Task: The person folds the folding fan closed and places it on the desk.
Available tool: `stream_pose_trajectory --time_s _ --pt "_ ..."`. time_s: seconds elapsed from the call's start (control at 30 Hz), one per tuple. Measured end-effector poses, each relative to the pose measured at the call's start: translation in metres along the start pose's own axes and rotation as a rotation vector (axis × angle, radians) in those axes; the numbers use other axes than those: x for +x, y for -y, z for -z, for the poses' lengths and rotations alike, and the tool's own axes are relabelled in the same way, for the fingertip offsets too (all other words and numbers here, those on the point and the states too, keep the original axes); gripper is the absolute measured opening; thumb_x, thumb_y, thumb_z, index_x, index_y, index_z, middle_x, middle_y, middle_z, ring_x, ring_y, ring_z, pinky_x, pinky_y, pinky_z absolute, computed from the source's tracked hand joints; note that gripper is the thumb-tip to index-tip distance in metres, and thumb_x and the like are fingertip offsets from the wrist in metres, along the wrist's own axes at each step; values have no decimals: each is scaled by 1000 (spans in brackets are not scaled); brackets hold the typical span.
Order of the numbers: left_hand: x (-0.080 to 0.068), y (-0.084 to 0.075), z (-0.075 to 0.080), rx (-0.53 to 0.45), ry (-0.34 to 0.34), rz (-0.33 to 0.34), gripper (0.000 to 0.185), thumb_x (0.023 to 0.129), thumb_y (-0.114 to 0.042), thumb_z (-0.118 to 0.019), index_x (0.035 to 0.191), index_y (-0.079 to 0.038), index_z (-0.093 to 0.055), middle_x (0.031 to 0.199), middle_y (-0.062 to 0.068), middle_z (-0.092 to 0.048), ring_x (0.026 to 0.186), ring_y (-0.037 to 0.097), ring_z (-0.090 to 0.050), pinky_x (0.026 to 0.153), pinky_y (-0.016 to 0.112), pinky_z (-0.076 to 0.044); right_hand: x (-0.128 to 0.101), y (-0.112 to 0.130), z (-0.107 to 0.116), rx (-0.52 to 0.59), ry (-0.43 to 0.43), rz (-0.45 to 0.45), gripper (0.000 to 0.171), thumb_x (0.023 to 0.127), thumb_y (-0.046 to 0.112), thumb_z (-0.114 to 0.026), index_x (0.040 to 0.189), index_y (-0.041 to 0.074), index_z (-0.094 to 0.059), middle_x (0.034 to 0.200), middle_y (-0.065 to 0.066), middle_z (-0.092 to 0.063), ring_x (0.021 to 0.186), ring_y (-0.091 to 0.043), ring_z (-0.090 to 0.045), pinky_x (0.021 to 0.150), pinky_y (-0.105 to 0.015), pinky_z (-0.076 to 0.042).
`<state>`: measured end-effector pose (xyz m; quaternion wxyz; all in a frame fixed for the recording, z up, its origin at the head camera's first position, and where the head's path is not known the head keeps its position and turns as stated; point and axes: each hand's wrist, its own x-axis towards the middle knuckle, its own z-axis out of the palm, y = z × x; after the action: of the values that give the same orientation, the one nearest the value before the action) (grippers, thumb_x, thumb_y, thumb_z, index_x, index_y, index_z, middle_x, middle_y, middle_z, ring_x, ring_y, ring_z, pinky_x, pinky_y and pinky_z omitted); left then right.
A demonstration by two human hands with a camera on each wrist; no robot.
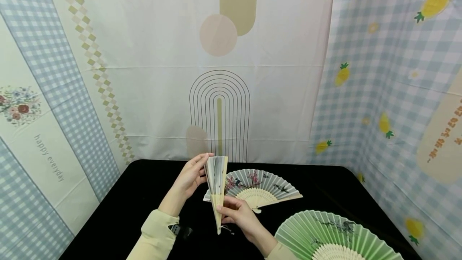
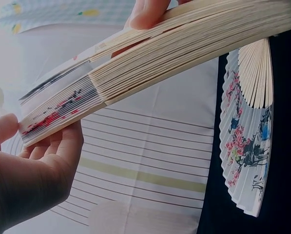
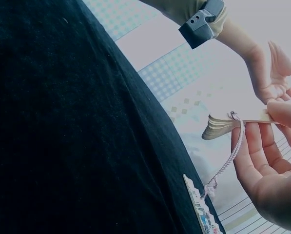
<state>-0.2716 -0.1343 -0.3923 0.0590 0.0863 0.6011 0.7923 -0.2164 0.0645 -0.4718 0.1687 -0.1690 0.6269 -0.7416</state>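
Observation:
A mostly folded hand fan (image 1: 216, 179) with pale wooden ribs is held upright above the table. My left hand (image 1: 189, 179) pinches its leaf end between thumb and fingers. Lower down, the thumb and fingers of my right hand (image 1: 240, 214) grip the ribs near the pivot. The left wrist view shows red and dark print on the folded leaf (image 2: 62, 112). A twisted cord (image 3: 233, 156) hangs from the pivot end in the right wrist view. Behind the hands, a spread white fan (image 1: 260, 185) with pink blossoms lies on the table.
A spread green fan (image 1: 335, 228) lies at the front right, cut off by the frame's lower edge. Black cloth (image 1: 144, 179) covers the table. Printed curtains (image 1: 155, 91) hang behind it and at both sides.

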Motion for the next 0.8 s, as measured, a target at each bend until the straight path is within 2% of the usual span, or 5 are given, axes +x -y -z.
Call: stream_pose_trajectory --time_s 0.37,0.8 --pt "1 1 0 -13 -29 6 38 108 -32 -50 134 -5 -57 111 5 -68 95 17 -67 77 34 -56 0 -1 0 4 -2 -4 42 96 12 -69 133 -6 -61 102 -7 -70 79 -14 -65 70 -25 -57" --pt "1 3 4 3 -32 2 39 107 -33 -52 132 -2 -56 107 1 -69 95 15 -67 78 34 -55 1 -1 -3 -9 5 1 40 96 11 -69 131 -7 -62 97 -4 -69 79 -13 -64 68 -25 -56"
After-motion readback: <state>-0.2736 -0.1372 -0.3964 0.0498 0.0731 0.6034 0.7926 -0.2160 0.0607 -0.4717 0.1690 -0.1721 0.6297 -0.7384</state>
